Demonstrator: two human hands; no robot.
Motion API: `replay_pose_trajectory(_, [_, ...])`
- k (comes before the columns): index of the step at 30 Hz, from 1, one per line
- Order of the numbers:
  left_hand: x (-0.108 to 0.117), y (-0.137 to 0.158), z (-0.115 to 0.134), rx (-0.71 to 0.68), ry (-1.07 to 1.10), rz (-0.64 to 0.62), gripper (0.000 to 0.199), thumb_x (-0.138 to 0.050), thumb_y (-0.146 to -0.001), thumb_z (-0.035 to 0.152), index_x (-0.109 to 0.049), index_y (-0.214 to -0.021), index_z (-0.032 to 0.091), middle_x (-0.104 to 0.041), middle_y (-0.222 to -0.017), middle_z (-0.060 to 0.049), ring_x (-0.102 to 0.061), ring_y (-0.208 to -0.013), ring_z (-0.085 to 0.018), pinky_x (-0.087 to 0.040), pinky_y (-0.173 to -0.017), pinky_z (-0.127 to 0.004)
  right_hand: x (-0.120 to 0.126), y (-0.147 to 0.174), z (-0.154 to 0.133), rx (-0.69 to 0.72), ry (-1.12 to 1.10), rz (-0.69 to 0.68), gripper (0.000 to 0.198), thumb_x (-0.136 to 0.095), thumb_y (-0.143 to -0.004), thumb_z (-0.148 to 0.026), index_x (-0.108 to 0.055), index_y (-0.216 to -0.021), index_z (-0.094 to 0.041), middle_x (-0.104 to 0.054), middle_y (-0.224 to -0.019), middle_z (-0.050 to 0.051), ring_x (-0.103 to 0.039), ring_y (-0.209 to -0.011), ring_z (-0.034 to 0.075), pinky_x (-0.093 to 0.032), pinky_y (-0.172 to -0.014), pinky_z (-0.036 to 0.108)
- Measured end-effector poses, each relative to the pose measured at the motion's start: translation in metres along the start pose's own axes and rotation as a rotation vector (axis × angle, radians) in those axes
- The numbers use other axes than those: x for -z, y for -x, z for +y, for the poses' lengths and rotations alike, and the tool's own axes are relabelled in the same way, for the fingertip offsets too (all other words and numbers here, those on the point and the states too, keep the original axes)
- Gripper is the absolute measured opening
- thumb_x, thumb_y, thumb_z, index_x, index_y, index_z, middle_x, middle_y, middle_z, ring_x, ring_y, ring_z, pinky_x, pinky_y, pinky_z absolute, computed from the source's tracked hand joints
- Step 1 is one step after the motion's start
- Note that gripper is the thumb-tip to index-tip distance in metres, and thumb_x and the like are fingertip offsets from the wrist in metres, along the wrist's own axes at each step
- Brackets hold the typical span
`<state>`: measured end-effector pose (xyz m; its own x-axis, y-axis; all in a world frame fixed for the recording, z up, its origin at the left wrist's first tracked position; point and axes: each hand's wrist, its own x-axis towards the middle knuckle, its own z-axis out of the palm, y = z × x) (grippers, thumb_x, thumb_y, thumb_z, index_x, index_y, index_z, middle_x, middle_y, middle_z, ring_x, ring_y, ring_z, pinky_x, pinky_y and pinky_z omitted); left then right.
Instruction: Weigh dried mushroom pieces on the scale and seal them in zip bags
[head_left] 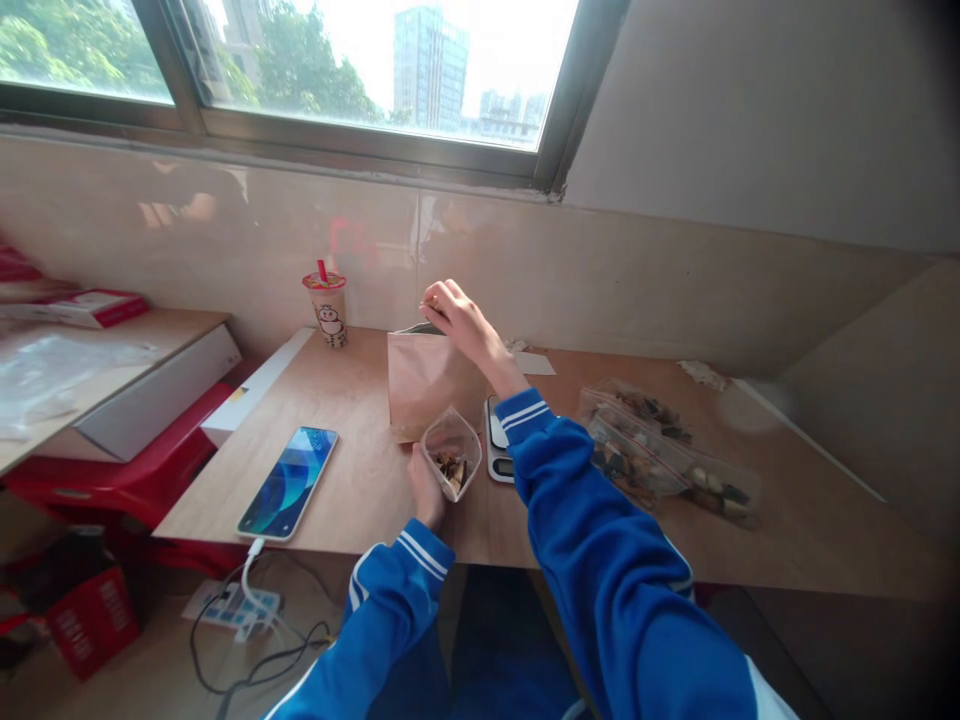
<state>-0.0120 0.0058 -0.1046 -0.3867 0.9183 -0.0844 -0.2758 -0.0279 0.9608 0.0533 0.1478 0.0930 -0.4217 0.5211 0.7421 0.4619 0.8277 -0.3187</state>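
Wooden tabletop [360, 500] — just below frame centre I have the left hand [427, 488] grasping one open pouch [448, 432], the right hand [465, 322] pinching brown bits [433, 304] above one large bag [429, 375] — left of centre, one snowman-printed cup [328, 318], lettering unreadable.

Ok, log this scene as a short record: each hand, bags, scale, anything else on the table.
left hand: holds a small open pouch, dried pieces inside
right hand: above a large paper bag, fingers closed, any contents unclear
scale: right of the pouch, partly covered by a blue sleeve
clear bags: right part of the table, mixed pieces inside
others: phone with cable, left; cup with red straw, by the wall
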Motion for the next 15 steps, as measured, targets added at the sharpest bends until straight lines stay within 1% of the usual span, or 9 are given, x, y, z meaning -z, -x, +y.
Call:
replay_pose_trajectory(1, [0.000, 0.000, -0.001, -0.013, 0.015, 0.007, 0.041, -0.041, -0.091, 0.045, -0.068, -0.089, 0.014, -0.073, -0.079, -0.012, -0.069, -0.082, -0.023, -0.053, -0.082, -0.038, -0.003, 0.004, 0.000, 0.000, 0.002, -0.037, 0.015, -0.049, -0.096, -0.035, -0.053, -0.090, -0.022, -0.056, -0.093, 0.001, -0.055, -0.078, 0.012, -0.048, -0.078, 0.026])
replay_pose_trajectory(4, [0.000, -0.002, -0.007, -0.036, 0.045, 0.015, 0.047, -0.039, -0.091, 0.048, -0.070, -0.088, 0.013, -0.073, -0.081, -0.012, -0.069, -0.081, -0.021, -0.052, -0.082, -0.035, -0.002, 0.012, -0.002, -0.004, -0.020, -0.083, 0.011, -0.051, -0.094, -0.032, -0.054, -0.091, -0.022, -0.057, -0.092, 0.000, -0.055, -0.080, 0.012, -0.047, -0.077, 0.025])
replay_pose_trajectory(7, [-0.001, -0.004, -0.012, -0.008, 0.088, 0.015, 0.049, -0.039, -0.090, 0.050, -0.069, -0.092, 0.012, -0.073, -0.079, -0.012, -0.068, -0.075, -0.020, -0.052, -0.078, -0.034, 0.005, 0.011, -0.004, 0.021, -0.048, -0.160, 0.010, -0.055, -0.091, -0.030, -0.057, -0.090, -0.021, -0.058, -0.088, -0.001, -0.054, -0.078, 0.011, -0.046, -0.075, 0.023])
replay_pose_trajectory(9, [-0.001, -0.005, -0.014, 0.019, 0.126, 0.020, 0.049, -0.040, -0.089, 0.050, -0.069, -0.092, 0.012, -0.072, -0.077, -0.011, -0.068, -0.072, -0.020, -0.052, -0.076, -0.033, 0.010, 0.009, -0.004, 0.028, -0.039, -0.183, 0.008, -0.057, -0.089, -0.027, -0.059, -0.088, -0.018, -0.057, -0.085, -0.001, -0.053, -0.073, 0.010, -0.044, -0.072, 0.022])
replay_pose_trajectory(12, [-0.001, -0.005, -0.014, 0.029, 0.146, 0.022, 0.047, -0.040, -0.089, 0.048, -0.070, -0.091, 0.012, -0.073, -0.077, -0.011, -0.068, -0.073, -0.020, -0.051, -0.076, -0.033, 0.015, 0.011, -0.005, 0.006, 0.089, -0.199, 0.009, -0.056, -0.088, -0.019, -0.061, -0.082, -0.016, -0.056, -0.082, 0.000, -0.049, -0.065, 0.009, -0.040, -0.064, 0.022])
replay_pose_trajectory(15, [0.000, -0.004, -0.013, 0.013, 0.144, 0.024, 0.044, -0.041, -0.089, 0.045, -0.070, -0.090, 0.012, -0.073, -0.077, -0.011, -0.068, -0.077, -0.021, -0.050, -0.079, -0.034, 0.018, 0.016, -0.010, -0.033, 0.316, -0.276, 0.020, -0.051, -0.090, -0.017, -0.064, -0.075, -0.016, -0.060, -0.086, 0.003, -0.051, -0.067, 0.012, -0.039, -0.065, 0.025])
